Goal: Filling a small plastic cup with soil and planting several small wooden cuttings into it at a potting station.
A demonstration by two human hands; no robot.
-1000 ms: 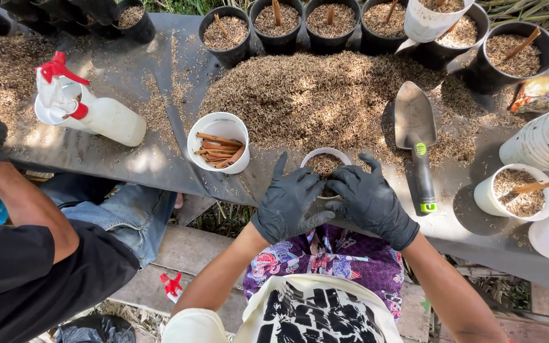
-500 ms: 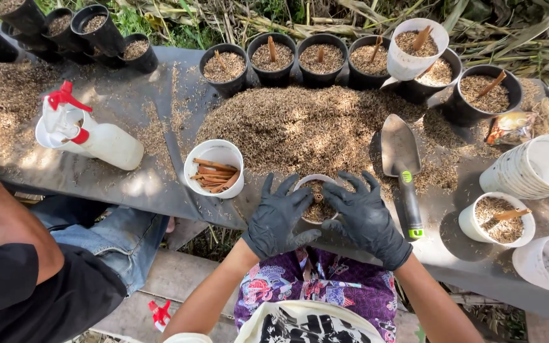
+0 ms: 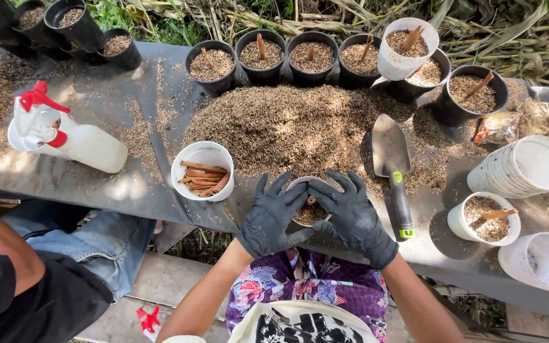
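We cup our gloved left hand (image 3: 273, 217) and right hand (image 3: 352, 217) around a small white cup (image 3: 307, 204) of husk mix at the bench (image 3: 96, 184) edge, fingers pressing its filling; a trowel (image 3: 391, 166) lies just right, a cup of cinnamon-like sticks (image 3: 203, 171) left

Both gloved hands down, close together.
Left hand (image 3: 273, 218) and right hand (image 3: 352, 216) cupped inward, fingers spread, forearms bare.
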